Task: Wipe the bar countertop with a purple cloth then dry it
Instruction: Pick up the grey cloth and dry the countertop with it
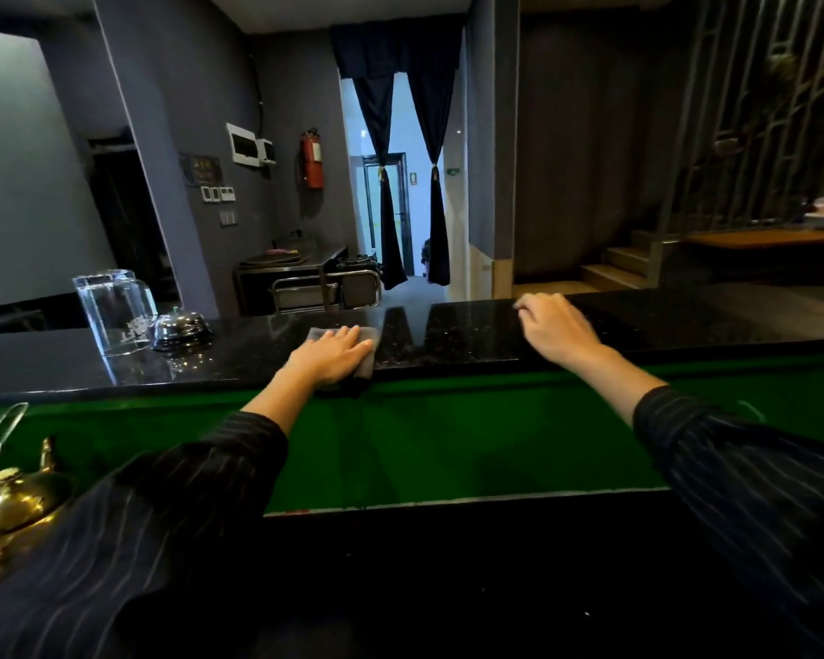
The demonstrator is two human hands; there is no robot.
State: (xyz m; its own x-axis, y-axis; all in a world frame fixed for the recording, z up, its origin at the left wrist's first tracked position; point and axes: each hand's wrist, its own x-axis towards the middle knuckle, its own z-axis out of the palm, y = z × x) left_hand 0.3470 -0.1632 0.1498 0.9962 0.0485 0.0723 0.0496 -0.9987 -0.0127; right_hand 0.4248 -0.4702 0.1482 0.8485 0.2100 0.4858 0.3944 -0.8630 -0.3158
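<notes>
Head view gives me the cloth [360, 347] lying flat on the black countertop [448, 335], close to its near edge, looking more grey than purple in this light. My left hand [329, 356] is pressed palm-down on top of it, fingers stretched out and together, so the cloth shows only past the fingertips and along the hand's right side; one corner droops over the counter's near edge. Nothing is gripped, the hand is simply flat on the fabric. My right hand [555, 328] sits well apart to the right, resting on the bare stone with the fingers loosely curled under; I see nothing in it, though I cannot tell what the curled fingers might hide. To the left stands an upturned glass pitcher [113, 309] with a service bell [179, 325] just beside it. A brass teapot [6, 506] sits at the lower left.
</notes>
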